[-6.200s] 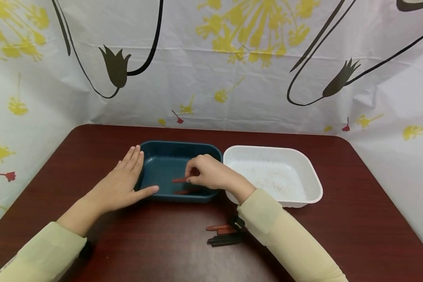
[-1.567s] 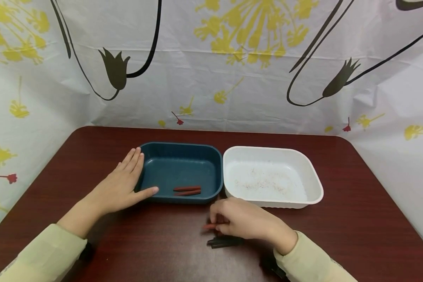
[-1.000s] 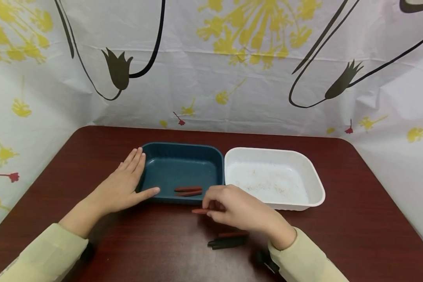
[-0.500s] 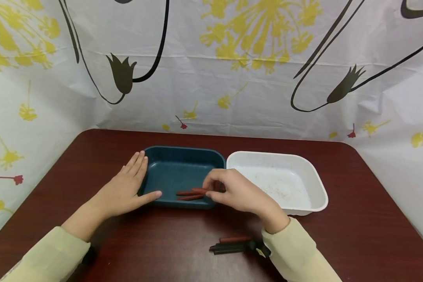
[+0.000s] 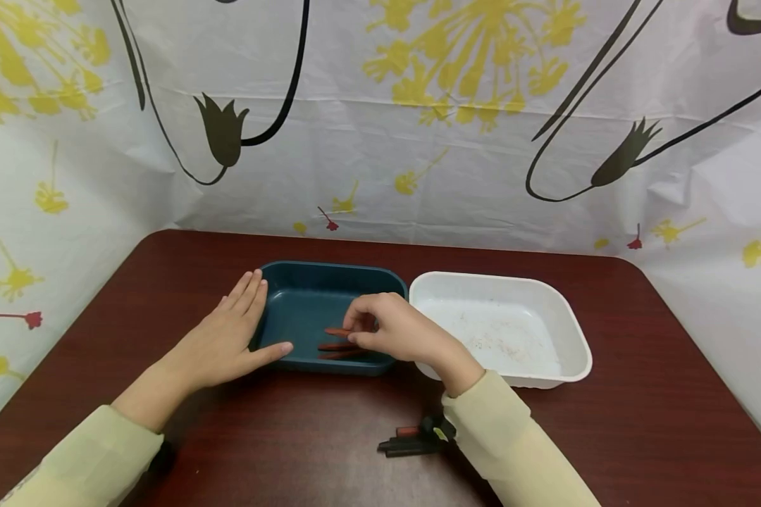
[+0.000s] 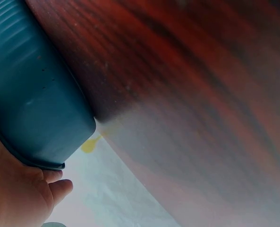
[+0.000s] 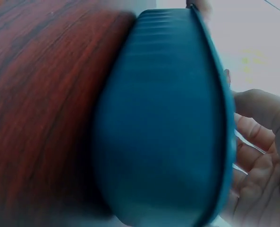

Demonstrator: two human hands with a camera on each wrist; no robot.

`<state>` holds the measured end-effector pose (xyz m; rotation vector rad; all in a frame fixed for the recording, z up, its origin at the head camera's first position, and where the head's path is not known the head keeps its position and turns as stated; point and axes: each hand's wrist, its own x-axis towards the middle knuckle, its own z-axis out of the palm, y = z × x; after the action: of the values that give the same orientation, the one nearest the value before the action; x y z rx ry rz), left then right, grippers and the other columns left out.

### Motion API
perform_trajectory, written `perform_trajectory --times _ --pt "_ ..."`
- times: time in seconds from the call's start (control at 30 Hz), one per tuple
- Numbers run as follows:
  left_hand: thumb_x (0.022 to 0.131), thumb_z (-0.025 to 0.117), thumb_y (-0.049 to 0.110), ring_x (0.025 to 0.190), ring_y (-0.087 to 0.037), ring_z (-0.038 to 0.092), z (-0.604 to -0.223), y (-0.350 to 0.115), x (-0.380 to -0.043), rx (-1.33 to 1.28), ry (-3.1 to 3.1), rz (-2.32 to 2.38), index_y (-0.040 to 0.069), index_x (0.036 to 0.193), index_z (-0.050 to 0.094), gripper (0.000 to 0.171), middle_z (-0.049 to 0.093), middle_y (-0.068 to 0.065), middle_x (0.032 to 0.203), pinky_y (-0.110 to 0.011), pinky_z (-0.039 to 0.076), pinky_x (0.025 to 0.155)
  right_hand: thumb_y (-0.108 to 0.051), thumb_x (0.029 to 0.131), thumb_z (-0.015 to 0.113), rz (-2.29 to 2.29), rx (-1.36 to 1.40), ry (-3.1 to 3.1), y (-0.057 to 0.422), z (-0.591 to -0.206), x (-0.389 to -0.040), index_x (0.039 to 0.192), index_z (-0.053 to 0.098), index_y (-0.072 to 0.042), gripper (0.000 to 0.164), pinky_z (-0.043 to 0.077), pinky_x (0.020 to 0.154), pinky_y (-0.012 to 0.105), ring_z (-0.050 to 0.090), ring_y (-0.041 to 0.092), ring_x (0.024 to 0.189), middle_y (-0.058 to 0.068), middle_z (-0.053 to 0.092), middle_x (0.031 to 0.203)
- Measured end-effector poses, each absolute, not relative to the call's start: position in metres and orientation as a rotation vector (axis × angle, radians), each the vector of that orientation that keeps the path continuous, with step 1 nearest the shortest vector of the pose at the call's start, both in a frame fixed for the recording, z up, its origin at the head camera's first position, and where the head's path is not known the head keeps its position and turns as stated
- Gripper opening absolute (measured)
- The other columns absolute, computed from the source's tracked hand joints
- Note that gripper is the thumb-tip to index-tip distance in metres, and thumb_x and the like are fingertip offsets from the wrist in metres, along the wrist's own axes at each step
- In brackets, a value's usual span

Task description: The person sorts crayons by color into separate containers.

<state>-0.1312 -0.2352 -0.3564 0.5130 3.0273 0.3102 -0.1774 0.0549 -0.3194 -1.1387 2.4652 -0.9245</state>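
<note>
Over the dark teal tray (image 5: 298, 310), my right hand (image 5: 390, 324) pinches a slim red crayon (image 5: 337, 332) between thumb and fingers. Two more red crayons (image 5: 335, 346) lie below it on the tray floor, partly covered by the hand. My left hand (image 5: 225, 338) rests with straight fingers along the tray's left rim, its thumb across the near left corner. The left wrist view has the tray's outer wall (image 6: 36, 109) with fingers at its rim. In the right wrist view the tray wall (image 7: 163, 118) hides what the right hand (image 7: 260, 156) holds.
A white tray (image 5: 495, 324) with brownish specks stands against the teal one's right side. Nearer on the dark red table (image 5: 292, 436), one red crayon (image 5: 407, 431) lies beside several black ones (image 5: 412, 445), partly hidden by the right wrist's strap. Patterned cloth (image 5: 330, 127) hangs behind.
My right hand has picked a red crayon off the table pile and carried it up and left, over the teal tray. Another red crayon has joined the first one in the tray. Left hand stays.
</note>
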Motion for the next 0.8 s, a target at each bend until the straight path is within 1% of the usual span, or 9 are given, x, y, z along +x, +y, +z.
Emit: perform_trajectory --times 0.1,0.27,0.63,0.8 --pt "0.090 0.047 0.074 0.155 -0.038 0.002 -0.355 -0.236 -0.131 0.513 3.031 0.312 -0.006 0.156 0.011 0.110 0.002 -0.020 0.167 -0.061 0.021 0.119 -0.012 0.094 0.068 -0.905 -1.128 2.460 0.048 -0.323 -0.180 0.098 0.071 -0.012 0.005 0.051 0.068 0.020 0.057 0.008 0.074 -0.002 0.069 0.088" --pt "0.091 0.046 0.073 0.155 -0.039 0.002 -0.354 -0.235 -0.130 0.521 3.026 0.329 -0.006 0.156 0.011 0.109 0.001 -0.021 0.167 -0.061 0.022 0.119 -0.011 0.094 0.068 -0.827 -1.107 2.469 0.043 -0.329 -0.182 0.096 0.072 -0.013 0.005 0.051 0.068 0.023 0.059 0.012 0.074 -0.002 0.068 0.087" --pt "0.091 0.045 0.074 0.155 -0.040 0.004 -0.353 -0.235 -0.129 0.516 3.026 0.315 -0.006 0.156 0.012 0.108 0.002 -0.021 0.167 -0.061 0.022 0.119 -0.015 0.094 0.068 -0.690 -1.093 2.514 0.037 -0.336 -0.184 0.096 0.073 -0.016 0.005 0.052 0.071 0.026 0.059 0.007 0.076 -0.004 0.069 0.087" --pt "0.091 0.045 0.074 0.155 -0.040 0.004 -0.354 -0.235 -0.128 0.520 3.032 0.321 -0.006 0.156 0.012 0.108 0.003 -0.021 0.167 -0.061 0.022 0.119 -0.017 0.095 0.068 -0.604 -1.078 2.535 0.035 -0.337 -0.183 0.095 0.073 -0.018 0.005 0.051 0.073 0.027 0.058 0.008 0.077 -0.006 0.068 0.086"
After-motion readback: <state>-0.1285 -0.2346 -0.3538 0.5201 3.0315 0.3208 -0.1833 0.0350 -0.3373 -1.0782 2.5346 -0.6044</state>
